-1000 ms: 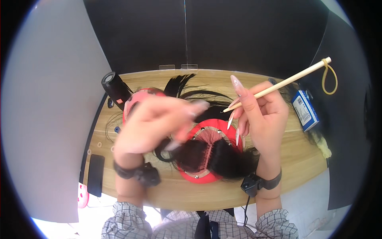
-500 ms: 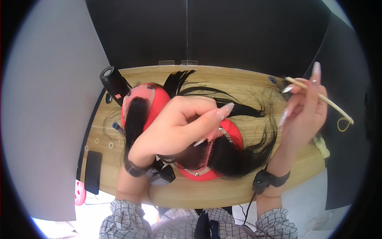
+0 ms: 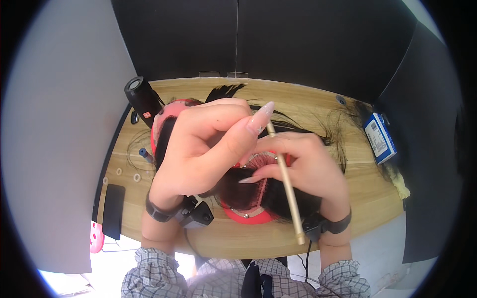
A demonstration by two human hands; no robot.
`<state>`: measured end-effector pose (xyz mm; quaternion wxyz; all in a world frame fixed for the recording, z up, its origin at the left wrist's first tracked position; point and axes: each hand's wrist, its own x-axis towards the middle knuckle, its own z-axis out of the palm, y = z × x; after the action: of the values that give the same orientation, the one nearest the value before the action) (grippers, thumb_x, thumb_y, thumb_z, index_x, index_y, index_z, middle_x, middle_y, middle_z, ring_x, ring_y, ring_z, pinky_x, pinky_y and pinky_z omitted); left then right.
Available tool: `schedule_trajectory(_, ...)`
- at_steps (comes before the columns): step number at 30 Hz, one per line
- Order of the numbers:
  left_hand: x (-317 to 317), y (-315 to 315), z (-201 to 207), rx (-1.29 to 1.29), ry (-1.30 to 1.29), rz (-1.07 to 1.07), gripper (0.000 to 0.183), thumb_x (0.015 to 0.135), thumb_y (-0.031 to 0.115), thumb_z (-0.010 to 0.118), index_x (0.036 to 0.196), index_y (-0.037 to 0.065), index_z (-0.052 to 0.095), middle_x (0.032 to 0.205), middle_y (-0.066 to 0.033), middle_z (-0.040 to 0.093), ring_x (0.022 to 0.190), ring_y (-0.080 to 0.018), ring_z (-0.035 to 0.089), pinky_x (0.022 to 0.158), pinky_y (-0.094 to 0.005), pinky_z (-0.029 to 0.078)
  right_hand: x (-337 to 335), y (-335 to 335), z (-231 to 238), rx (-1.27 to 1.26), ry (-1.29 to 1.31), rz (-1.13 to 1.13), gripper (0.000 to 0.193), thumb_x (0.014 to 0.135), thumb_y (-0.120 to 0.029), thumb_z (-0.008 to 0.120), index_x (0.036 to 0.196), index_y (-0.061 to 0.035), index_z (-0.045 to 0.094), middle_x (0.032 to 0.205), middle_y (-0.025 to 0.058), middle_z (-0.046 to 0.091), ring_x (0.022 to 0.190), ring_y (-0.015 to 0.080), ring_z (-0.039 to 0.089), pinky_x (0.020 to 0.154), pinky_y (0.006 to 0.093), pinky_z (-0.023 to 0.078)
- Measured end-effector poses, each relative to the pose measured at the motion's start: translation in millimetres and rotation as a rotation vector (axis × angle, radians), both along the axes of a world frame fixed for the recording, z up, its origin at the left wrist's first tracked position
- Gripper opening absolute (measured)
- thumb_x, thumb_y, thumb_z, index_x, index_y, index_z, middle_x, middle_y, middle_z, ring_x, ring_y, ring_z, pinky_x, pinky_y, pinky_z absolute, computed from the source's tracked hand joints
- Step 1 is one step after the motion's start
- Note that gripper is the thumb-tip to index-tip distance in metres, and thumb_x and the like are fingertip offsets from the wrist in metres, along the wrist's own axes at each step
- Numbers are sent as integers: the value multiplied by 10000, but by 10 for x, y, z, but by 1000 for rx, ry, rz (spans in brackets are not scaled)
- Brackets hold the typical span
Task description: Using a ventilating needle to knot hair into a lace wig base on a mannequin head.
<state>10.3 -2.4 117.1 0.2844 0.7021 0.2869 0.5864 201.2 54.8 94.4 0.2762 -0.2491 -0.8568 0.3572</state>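
A black wig [image 3: 248,191] is stretched over a red head-shaped form [image 3: 243,216] that lies on the wooden table [image 3: 367,188]. My left hand [image 3: 198,149] covers the wig's left side, its fingers curled down onto the hair, and its long-nailed forefinger reaches the upper end of a thin wooden stick [image 3: 290,198]. My right hand [image 3: 313,169] rests on the wig's right side with the stick held across its fingers; the stick's lower end points toward me. Loose black strands [image 3: 328,131] fan out behind the hands.
A black cylindrical device [image 3: 141,99] stands at the table's far left. A blue box [image 3: 380,139] lies at the right edge, a flat black slab [image 3: 113,211] at the left edge, with small white rings [image 3: 128,175] and a blue-tipped pen [image 3: 145,155] near it. Dark panels wall the back.
My right hand has come down from the raised position at the right onto the wig, swinging the stick so it points toward me. My left hand stayed on the wig.
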Motion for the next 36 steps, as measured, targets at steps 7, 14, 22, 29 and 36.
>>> schedule_trajectory(7, -10, -54, 51, 27, -216, -6, 322, 920, 102, 479, 608, 29, 514, 534, -13, 437, 482, -81, 392, 675, -295, 469, 27, -40, 55, -134, 214, -13, 85, 831, -76, 688, 861, -4, 656, 715, 99, 673, 614, 161, 645, 555, 277, 485)
schedule_trajectory(14, -181, 19, 9, -3, -141, -150, 322, 937, 88, 505, 649, -26, 592, 534, -26, 473, 489, -80, 424, 843, -334, 507, 157, 18, 96, -180, 482, -135, 83, 898, -6, 597, 821, 9, 572, 628, 69, 612, 538, 116, 606, 507, 229, 494)
schedule_trajectory(22, 16, 214, -133, -359, 380, -491, 333, 946, 75, 540, 629, -25, 553, 613, -93, 540, 638, -194, 572, 758, -326, 491, 223, 68, 151, 33, 829, -122, 106, 946, -10, 547, 855, 10, 497, 649, 107, 594, 585, 179, 636, 555, 264, 543)
schedule_trajectory(29, 83, 268, -171, -244, 332, -243, 276, 948, 77, 549, 705, -35, 615, 637, -55, 538, 605, -123, 515, 603, -273, 418, 259, 85, 223, 177, 789, -365, 92, 929, -74, 598, 855, -22, 582, 731, 82, 634, 717, 155, 641, 660, 268, 530)
schedule_trajectory(36, 20, 190, -128, -28, 334, -101, 180, 910, 58, 549, 847, -50, 679, 627, -41, 504, 569, -123, 471, 540, -281, 353, 186, 50, 3, -27, 6, -79, 243, 730, -52, 748, 968, -35, 706, 782, 129, 685, 698, 215, 654, 664, 305, 501)
